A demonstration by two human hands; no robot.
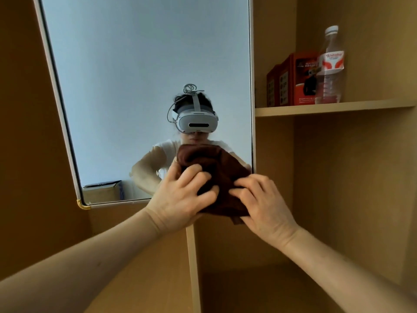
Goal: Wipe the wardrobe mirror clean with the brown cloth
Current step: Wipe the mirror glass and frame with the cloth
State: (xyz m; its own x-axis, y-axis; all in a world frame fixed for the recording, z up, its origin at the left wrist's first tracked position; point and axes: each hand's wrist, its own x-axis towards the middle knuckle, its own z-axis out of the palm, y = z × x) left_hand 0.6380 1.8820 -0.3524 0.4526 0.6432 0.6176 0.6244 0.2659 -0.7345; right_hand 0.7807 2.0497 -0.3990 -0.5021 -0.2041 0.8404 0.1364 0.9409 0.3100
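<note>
**Gripping cloth [216, 177] w/ both hands at mirror [146, 75] corner**

Held wadded btwn left hand [180, 199] and right hand [261, 204], fingers of both curled into the folds. Looks soft, limp, light; prob. grippy rather than slippery, and unbreakable. Likely to sag and unfold if taken by one edge. Better used as a thick pad: palm flat on the back, fingertips pinching a fold. Just beyond the knuckles: lower right corner of mirror; can't tell whether touching it yet. Rigid and fragile there, so even pressure, no jabbing. Up and to the right of right hand, well apart: shelf [327, 108] w/ bottle [330, 66] and red boxes [295, 80].
</note>
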